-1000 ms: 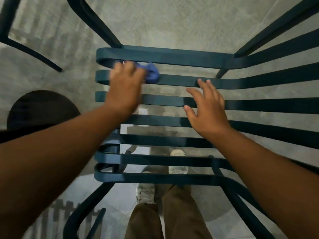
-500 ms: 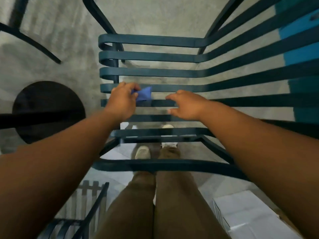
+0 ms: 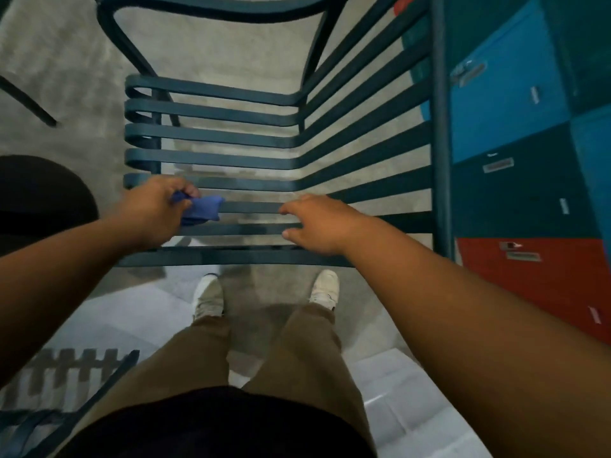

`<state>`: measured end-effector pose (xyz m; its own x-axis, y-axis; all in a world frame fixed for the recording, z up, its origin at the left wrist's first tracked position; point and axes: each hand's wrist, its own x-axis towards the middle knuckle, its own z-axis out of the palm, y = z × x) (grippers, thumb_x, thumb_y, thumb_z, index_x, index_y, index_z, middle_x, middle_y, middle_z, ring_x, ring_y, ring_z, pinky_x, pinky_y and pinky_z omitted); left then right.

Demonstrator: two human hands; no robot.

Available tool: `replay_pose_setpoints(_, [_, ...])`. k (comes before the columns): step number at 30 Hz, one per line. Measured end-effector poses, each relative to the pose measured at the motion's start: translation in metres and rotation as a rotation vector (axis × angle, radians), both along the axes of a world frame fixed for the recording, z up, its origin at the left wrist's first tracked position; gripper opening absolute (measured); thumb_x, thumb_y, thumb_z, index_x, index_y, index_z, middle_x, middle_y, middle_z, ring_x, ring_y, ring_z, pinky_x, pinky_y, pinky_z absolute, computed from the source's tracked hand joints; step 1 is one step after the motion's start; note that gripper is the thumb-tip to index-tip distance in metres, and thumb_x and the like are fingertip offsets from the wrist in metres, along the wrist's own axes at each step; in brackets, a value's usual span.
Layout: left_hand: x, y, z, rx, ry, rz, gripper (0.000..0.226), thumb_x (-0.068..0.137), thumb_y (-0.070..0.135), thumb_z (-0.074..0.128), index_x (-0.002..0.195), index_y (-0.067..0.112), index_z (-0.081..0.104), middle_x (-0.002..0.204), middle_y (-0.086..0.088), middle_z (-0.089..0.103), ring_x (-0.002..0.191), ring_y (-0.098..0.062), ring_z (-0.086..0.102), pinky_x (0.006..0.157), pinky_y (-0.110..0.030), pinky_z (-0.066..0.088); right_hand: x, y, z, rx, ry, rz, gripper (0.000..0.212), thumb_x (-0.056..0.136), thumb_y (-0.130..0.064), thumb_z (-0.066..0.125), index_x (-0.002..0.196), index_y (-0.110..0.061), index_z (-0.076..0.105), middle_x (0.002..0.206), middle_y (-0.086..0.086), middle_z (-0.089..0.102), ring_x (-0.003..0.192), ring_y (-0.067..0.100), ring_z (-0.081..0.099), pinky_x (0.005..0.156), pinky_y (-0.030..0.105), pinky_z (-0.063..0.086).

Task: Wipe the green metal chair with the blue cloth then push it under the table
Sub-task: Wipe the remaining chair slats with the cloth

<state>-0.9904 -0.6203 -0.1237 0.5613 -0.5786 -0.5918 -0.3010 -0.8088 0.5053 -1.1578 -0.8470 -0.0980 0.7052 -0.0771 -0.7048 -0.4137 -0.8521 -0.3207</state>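
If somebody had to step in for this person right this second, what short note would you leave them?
Left hand: grips the bunched blue cloth against a near slat of the green metal chair.
Right hand: holds nothing; fingers rest on the near slats, apparently steadying the chair.
Where things are: the person stands at the chair's near edge, seat slats running across in front, the other slatted panel rising on the right beside coloured lockers.
Done: cannot tell how much has been wiped; the cloth is at the near slats.
Left: finish any unwiped slats and frame, then push the chair under the table.
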Motion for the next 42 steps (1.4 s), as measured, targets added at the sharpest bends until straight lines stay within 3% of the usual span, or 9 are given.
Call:
replay_pose_setpoints(3, [-0.028,-0.023,0.017,0.02,0.003,0.086,0.015,0.103,0.012,0.054,0.112,0.02,0.063,0.117,-0.011,0.059,0.097,-0.027,0.057,0.072,-0.03,0.046,-0.012,-0.023,0.018,-0.019,-0.018,0.109,0.048,0.098,-0.047,0.057,0.143,-0.03,0.052,0.137,0.004,0.057,0.116,0.027,0.057,0.093,0.04,0.05])
replay_pose_setpoints(6, [-0.056,-0.041,0.034,-0.008,0.022,0.216,0.018,0.104,0.012,0.051,0.115,0.021,0.062,0.114,-0.011,0.059,0.088,-0.028,0.06,0.063,-0.031,0.048,-0.013,-0.043,0.037,-0.033,0.003,0.314,0.045,0.1,-0.044,0.054,0.141,-0.028,0.051,0.131,0.006,0.057,0.115,0.029,0.057,0.087,0.038,0.048])
replay_pose_setpoints(12, [-0.113,-0.07,0.043,-0.053,0.023,0.487,0.016,0.105,0.016,0.05,0.11,0.028,0.058,0.117,-0.009,0.055,0.086,-0.016,0.056,0.059,-0.022,0.042,-0.006,-0.071,0.07,-0.047,-0.066,0.51,0.044,0.1,-0.046,0.054,0.14,-0.028,0.054,0.126,0.004,0.061,0.108,0.027,0.059,0.087,0.042,0.052])
replay_pose_setpoints(15, [-0.131,-0.076,0.043,-0.063,0.036,0.605,0.015,0.104,0.017,0.051,0.109,0.028,0.06,0.12,-0.011,0.057,0.097,-0.026,0.06,0.06,-0.024,0.045,-0.001,-0.078,0.071,-0.052,-0.023,0.582,0.048,0.099,-0.045,0.056,0.144,-0.028,0.05,0.134,0.005,0.059,0.112,0.027,0.059,0.091,0.043,0.053])
replay_pose_setpoints(19, [-0.138,-0.079,0.037,-0.077,0.032,0.732,0.016,0.104,0.017,0.052,0.109,0.029,0.062,0.118,-0.007,0.057,0.092,-0.021,0.058,0.06,-0.027,0.048,0.017,-0.087,0.064,-0.06,0.024,0.669,0.055,0.101,-0.045,0.054,0.152,-0.029,0.041,0.152,0.006,0.047,0.131,0.032,0.051,0.1,0.044,0.046])
replay_pose_setpoints(24, [-0.135,-0.081,0.031,-0.104,0.017,0.793,0.016,0.104,0.017,0.053,0.105,0.028,0.064,0.119,-0.005,0.059,0.1,-0.023,0.058,0.076,-0.033,0.048,0.042,-0.102,0.058,-0.079,0.04,0.708,0.055,0.1,-0.048,0.055,0.151,-0.035,0.04,0.154,0.006,0.044,0.134,0.034,0.048,0.104,0.047,0.044])
replay_pose_setpoints(29, [-0.133,-0.104,0.035,-0.077,0.019,0.883,0.017,0.104,0.019,0.053,0.099,0.031,0.063,0.115,-0.002,0.06,0.097,-0.021,0.058,0.065,-0.026,0.043,0.072,-0.127,0.058,-0.036,0.025,0.815,0.053,0.099,-0.049,0.054,0.149,-0.037,0.042,0.152,0.005,0.047,0.13,0.033,0.052,0.101,0.045,0.046])
replay_pose_setpoints(35, [-0.121,-0.154,0.055,0.008,-0.009,1.102,0.017,0.105,0.021,0.052,0.116,0.025,0.065,0.115,-0.003,0.059,0.09,-0.024,0.06,0.08,-0.047,0.057,0.125,-0.177,0.069,0.04,-0.039,0.995,0.052,0.099,-0.051,0.055,0.148,-0.037,0.044,0.15,0.003,0.048,0.129,0.029,0.052,0.102,0.045,0.046])
replay_pose_setpoints(42, [-0.117,-0.213,0.063,-0.028,-0.054,1.376,0.017,0.104,0.019,0.052,0.103,0.032,0.064,0.107,-0.002,0.06,0.083,-0.021,0.058,0.06,-0.031,0.046,0.171,-0.222,0.083,0.059,-0.012,1.158,0.054,0.099,-0.051,0.055,0.149,-0.037,0.042,0.151,0.003,0.045,0.131,0.028,0.049,0.104,0.044,0.044])
